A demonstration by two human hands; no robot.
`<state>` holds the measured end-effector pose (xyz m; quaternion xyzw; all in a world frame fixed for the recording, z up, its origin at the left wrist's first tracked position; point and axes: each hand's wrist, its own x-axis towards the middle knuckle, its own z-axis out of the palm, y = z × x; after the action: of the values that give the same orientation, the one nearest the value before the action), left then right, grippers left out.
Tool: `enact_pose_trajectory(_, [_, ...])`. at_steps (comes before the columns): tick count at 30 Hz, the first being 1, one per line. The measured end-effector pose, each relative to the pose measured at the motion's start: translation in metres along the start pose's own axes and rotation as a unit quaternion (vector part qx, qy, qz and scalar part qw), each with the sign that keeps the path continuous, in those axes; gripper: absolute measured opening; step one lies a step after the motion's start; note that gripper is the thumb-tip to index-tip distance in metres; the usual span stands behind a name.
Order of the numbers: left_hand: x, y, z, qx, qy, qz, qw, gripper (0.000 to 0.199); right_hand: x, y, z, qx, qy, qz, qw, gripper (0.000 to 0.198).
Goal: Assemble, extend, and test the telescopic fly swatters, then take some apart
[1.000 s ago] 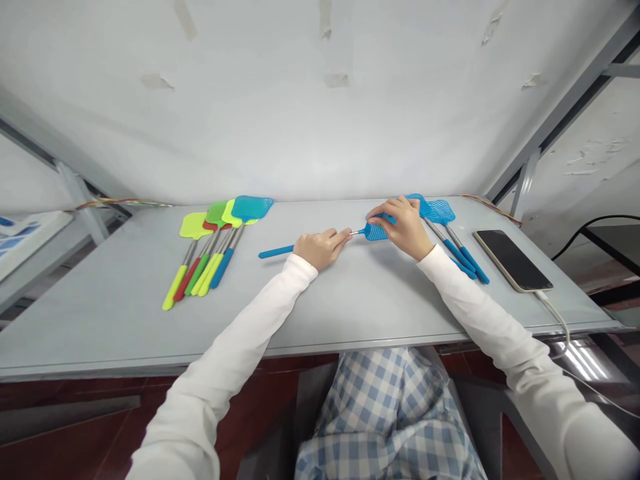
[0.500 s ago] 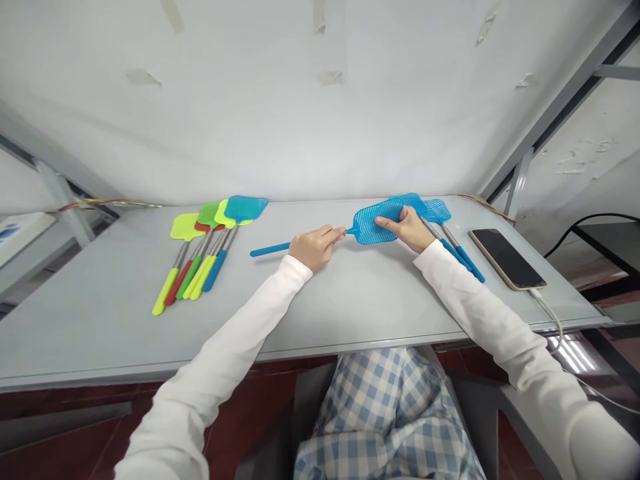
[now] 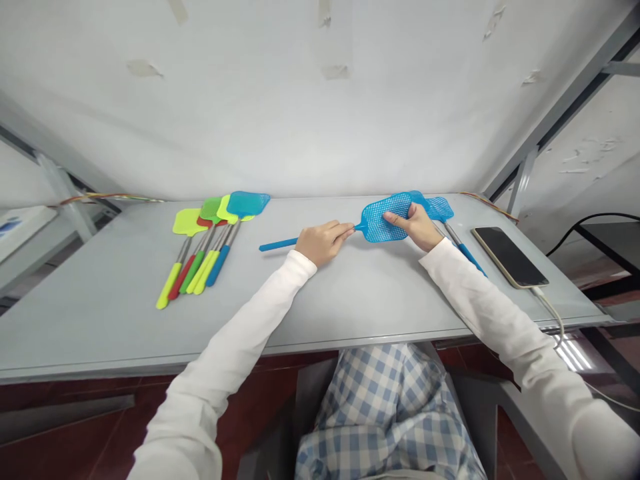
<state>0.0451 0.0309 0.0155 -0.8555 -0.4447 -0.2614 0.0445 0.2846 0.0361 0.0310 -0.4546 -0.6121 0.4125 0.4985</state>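
A blue fly swatter (image 3: 379,222) is held level above the table between both hands, its perforated paddle to the right and its blue handle to the left. My left hand (image 3: 324,243) is closed around the metal shaft near the neck, hiding most of it. With the thumb on the front face, my right hand (image 3: 415,223) pinches the far end of the paddle. Behind that hand lie more blue fly swatters (image 3: 441,209), partly covered by the hand and sleeve.
On the left lies a fanned group of yellow, red, green and blue fly swatters (image 3: 200,257). A phone (image 3: 510,257) with a white cable (image 3: 549,310) rests at the right. The grey table (image 3: 115,287) meets a white wall (image 3: 300,133) with tape scraps.
Both hands and the held blue fly swatter have shifted slightly to the right in the picture. The grip looks the same, and the view has tilted a little.
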Motion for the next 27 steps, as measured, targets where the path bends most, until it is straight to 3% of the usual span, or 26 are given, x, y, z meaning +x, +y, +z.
enact_pose_trajectory(4, [0.003,-0.016,-0.007,0.023,-0.069,-0.040,0.997,0.041,0.005,0.004,-0.017,-0.002,0.033,-0.008,0.999,0.052])
enact_pose_trajectory(7, [0.001,-0.026,-0.005,0.048,-0.113,-0.032,0.992,0.041,0.003,0.004,-0.024,-0.004,0.028,0.004,1.000,0.051])
enact_pose_trajectory(14, [-0.003,-0.018,0.001,0.067,-0.098,-0.021,0.993,0.041,-0.003,0.005,-0.026,-0.009,0.027,-0.002,1.000,0.053])
enact_pose_trajectory(17, [-0.002,-0.016,-0.002,0.062,-0.088,-0.035,0.994,0.041,-0.004,0.005,-0.027,-0.095,0.034,-0.040,0.994,0.055])
enact_pose_trajectory(19, [-0.001,-0.015,-0.003,0.062,-0.078,-0.046,0.994,0.042,-0.008,0.003,-0.023,-0.227,0.108,-0.131,0.959,0.058])
enact_pose_trajectory(21, [0.000,-0.012,-0.002,0.069,-0.075,-0.051,0.993,0.042,-0.014,-0.001,-0.013,-0.376,0.182,-0.242,0.876,0.056])
enact_pose_trajectory(22, [0.000,-0.010,-0.001,0.075,-0.077,-0.050,0.993,0.042,-0.017,-0.003,-0.005,-0.440,0.188,-0.286,0.830,0.052])
enact_pose_trajectory(24, [0.001,-0.005,0.001,0.083,-0.080,-0.047,0.992,0.043,-0.021,-0.003,0.011,-0.535,0.102,-0.337,0.768,0.041])
enact_pose_trajectory(27, [-0.001,-0.003,0.002,0.084,-0.073,-0.042,0.993,0.044,-0.020,0.003,0.027,-0.600,-0.039,-0.340,0.723,0.033])
